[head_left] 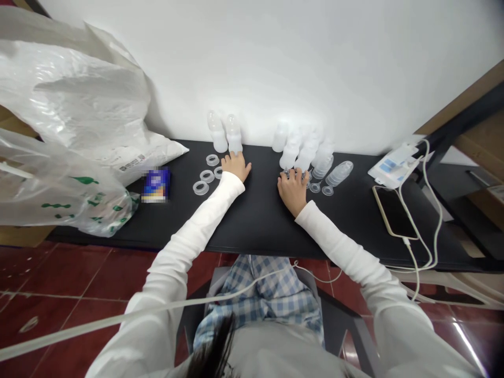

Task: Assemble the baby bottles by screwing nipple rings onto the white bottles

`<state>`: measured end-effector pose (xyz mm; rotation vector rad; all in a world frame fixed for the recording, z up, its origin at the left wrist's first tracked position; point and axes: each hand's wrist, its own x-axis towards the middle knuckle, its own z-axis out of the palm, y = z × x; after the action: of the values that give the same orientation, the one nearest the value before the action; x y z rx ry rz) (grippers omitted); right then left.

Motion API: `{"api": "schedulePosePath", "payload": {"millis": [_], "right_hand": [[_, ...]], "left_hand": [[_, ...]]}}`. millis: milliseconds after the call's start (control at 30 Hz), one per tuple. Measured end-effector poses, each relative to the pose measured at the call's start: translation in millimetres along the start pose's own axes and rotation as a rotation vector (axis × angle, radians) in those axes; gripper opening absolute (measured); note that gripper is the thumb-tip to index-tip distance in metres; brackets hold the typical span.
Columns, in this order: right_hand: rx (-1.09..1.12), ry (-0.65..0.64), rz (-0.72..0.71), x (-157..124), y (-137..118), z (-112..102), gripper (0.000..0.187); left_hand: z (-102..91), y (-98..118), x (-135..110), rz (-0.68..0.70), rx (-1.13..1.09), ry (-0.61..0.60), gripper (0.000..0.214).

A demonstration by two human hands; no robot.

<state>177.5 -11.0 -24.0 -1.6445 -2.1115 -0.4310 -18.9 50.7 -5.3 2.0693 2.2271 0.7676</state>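
Note:
My left hand (236,165) lies flat on the black table (255,220), fingers stretched toward two upright translucent bottles (225,134) against the white wall. Three clear plastic rings (207,176) lie just left of that hand. My right hand (293,190) rests palm down, fingertips touching small clear parts at the foot of a cluster of translucent bottles (305,149). Some of those bottles stand, others lie on their side, such as one (338,173) pointing right. Neither hand grips anything.
Large plastic bags (66,136) fill the table's left end, with a small blue packet (156,185) beside them. A phone (395,211) on a white cable and a white pack (394,164) lie at the right. Red tiled floor is below the table edge.

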Motion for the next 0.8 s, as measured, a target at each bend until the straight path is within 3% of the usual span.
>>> {"api": "schedulePosePath", "payload": {"millis": [133, 333, 533, 667, 800], "right_hand": [[0.027, -0.032, -0.023, 1.9, -0.6, -5.4, 0.027], [0.032, 0.016, -0.09, 0.3, -4.9, -12.2, 0.032], [0.148, 0.07, -0.092, -0.8, -1.4, -19.4, 0.029], [0.243, 0.124, -0.04, -0.6, 2.4, -21.3, 0.03], [0.352, 0.185, 0.014, -0.6, 4.2, -18.0, 0.035]], "left_hand": [[1.2, 5.4, -4.3, 0.061, 0.073, -0.025, 0.027], [-7.0, 23.8, -19.4, 0.15, 0.097, -0.137, 0.028], [-2.2, 37.0, -38.4, 0.241, -0.046, -0.162, 0.022], [6.3, 34.5, -37.7, 0.25, -0.308, -0.108, 0.015], [14.6, 33.2, -33.2, 0.05, -0.95, -0.125, 0.015]]}}
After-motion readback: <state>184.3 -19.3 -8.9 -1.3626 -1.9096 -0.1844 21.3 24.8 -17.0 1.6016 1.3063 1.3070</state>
